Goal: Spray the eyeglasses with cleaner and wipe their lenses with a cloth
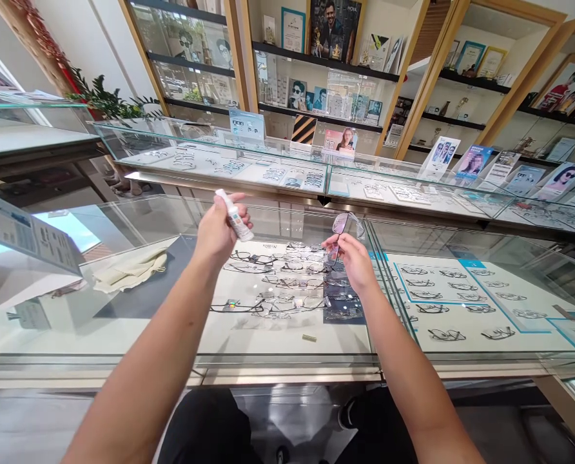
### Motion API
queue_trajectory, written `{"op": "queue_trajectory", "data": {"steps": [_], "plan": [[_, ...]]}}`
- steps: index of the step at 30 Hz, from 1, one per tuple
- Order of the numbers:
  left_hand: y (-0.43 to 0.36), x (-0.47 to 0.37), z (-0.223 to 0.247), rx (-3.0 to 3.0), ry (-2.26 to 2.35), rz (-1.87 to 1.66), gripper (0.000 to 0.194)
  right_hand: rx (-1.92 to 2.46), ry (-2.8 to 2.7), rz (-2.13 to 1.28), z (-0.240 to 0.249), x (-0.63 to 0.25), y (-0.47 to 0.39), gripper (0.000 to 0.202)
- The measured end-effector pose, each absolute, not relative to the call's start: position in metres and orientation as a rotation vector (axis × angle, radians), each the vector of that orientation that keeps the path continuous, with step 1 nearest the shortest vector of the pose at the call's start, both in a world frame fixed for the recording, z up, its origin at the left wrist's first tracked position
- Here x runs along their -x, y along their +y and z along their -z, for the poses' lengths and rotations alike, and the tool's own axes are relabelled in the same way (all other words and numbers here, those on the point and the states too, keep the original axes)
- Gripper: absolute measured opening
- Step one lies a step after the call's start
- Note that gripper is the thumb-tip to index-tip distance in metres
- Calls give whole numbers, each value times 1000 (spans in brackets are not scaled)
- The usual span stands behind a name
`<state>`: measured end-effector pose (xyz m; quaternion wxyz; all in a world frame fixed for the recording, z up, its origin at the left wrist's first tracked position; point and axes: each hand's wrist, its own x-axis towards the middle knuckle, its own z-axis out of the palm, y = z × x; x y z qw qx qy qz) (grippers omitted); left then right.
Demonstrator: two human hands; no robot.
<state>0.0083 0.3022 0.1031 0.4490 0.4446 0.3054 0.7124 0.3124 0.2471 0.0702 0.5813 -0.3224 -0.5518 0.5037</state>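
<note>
My left hand (216,231) is closed around a small white spray bottle (234,216) with a printed label, tilted above the glass counter. Over to the right, my right hand (354,259) pinches a pair of glasses (338,227) with pinkish, shiny lenses, held up on edge. The two hands are apart, and the bottle does not touch the glasses. A pale yellow cloth (133,270) lies crumpled on the counter to the left of my left hand.
Rows of eyeglass frames (294,283) lie inside the glass display case (287,361) below my hands. More frames (432,308) are in the case at right. A leaning card stand (26,232) is at left. Behind runs another glass showcase (326,177).
</note>
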Motion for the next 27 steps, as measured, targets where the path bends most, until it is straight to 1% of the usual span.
{"op": "queue_trajectory", "data": {"steps": [2,5,8,13,17,23,27], "plan": [[306,18,-99,-1148,846,-1812,43,756,-1287,-1170,-72,-313,247,21],[309,62,-87,-1235,1031,-1947,34,754,-1280,-1169,-73,-313,247,21],[311,95,-72,-1237,1185,-1988,37,757,-1280,-1176,-71,-312,248,21],[320,108,-56,-1097,1346,-1925,33,754,-1276,-1178,-69,-312,248,20],[328,112,-45,-1089,1383,-1867,30,766,-1275,-1175,-68,-313,249,19],[337,125,-24,-1151,1439,-1846,34,773,-1287,-1181,-65,-313,251,19],[346,134,-8,-1263,1554,-1829,45,776,-1279,-1193,-64,-313,250,18]]}}
